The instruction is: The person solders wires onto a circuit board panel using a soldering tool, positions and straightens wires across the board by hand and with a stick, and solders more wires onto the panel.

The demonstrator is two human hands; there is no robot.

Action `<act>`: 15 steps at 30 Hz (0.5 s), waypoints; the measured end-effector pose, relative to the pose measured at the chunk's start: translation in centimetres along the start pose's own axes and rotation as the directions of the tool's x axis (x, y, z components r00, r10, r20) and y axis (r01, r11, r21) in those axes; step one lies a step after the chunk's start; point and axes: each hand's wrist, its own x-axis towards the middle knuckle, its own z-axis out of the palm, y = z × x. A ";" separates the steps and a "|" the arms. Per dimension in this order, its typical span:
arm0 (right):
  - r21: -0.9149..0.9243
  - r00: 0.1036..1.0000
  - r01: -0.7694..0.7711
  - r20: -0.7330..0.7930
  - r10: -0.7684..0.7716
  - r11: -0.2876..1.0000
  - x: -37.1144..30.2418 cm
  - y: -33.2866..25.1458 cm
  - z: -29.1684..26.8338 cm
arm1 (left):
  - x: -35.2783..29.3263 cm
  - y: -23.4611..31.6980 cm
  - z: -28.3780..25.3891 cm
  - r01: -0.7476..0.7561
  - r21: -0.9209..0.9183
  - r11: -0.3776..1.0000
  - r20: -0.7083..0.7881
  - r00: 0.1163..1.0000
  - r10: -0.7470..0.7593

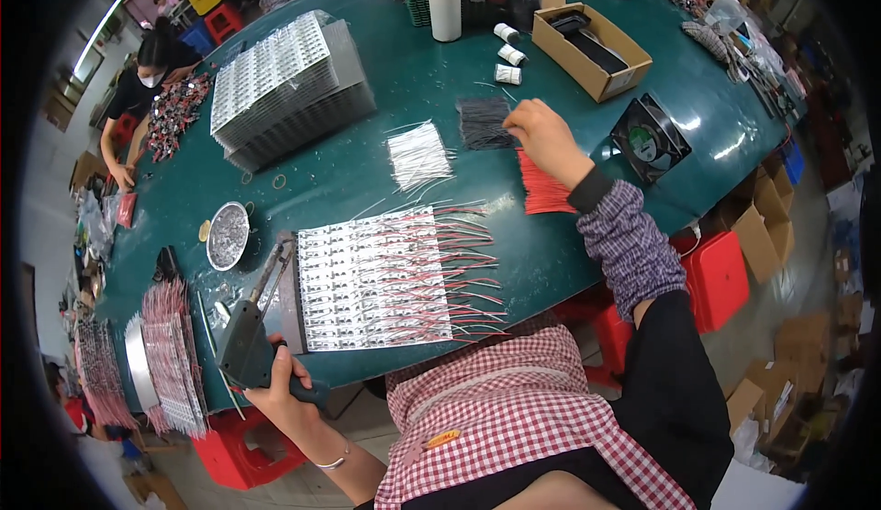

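My left hand [280,382] grips a dark green soldering gun [240,349] by its handle. The gun's tip end points up toward a dark bar [287,281] at the left edge of a white circuit board panel [367,281]. Red, white and dark wires [468,271] stick out from the panel's right side. My right hand [546,134] is pinched at the right end of a pile of black wires [482,123]; whatever is between the fingertips is too small to make out. Below that hand lie red wires [543,184], and to its left are white wires [419,155].
A metal bowl [228,235] stands left of the panel. Stacked boards [284,88] rise behind it. Wired panels [170,359] stand at the left edge. A cardboard box [592,51], a black fan [650,138] and a white cylinder [443,1] stand farther off. A masked co-worker [151,79] sits across the left side.
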 end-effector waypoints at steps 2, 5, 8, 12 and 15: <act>-0.051 1.000 0.016 0.020 -0.015 0.999 1.8 0.6 1.3 | -0.2 -0.1 0.3 -0.016 0.029 0.999 0.000 1.000 0.016; -0.099 0.996 0.058 0.065 -0.052 0.993 3.6 0.9 2.0 | -0.6 0.6 1.1 -0.014 0.062 0.998 0.005 1.000 0.014; -0.084 0.988 0.106 0.120 -0.095 0.991 4.6 1.0 2.9 | -1.0 0.8 1.9 -0.002 0.060 0.998 -0.014 1.000 0.003; -0.146 0.975 0.155 0.182 -0.127 0.977 5.3 0.6 4.1 | -1.0 0.8 2.2 0.018 0.058 0.998 -0.061 0.998 -0.014; -0.193 0.978 0.126 0.187 -0.090 0.973 5.1 0.4 4.0 | -0.1 0.2 2.5 0.052 0.038 0.998 -0.040 0.998 -0.051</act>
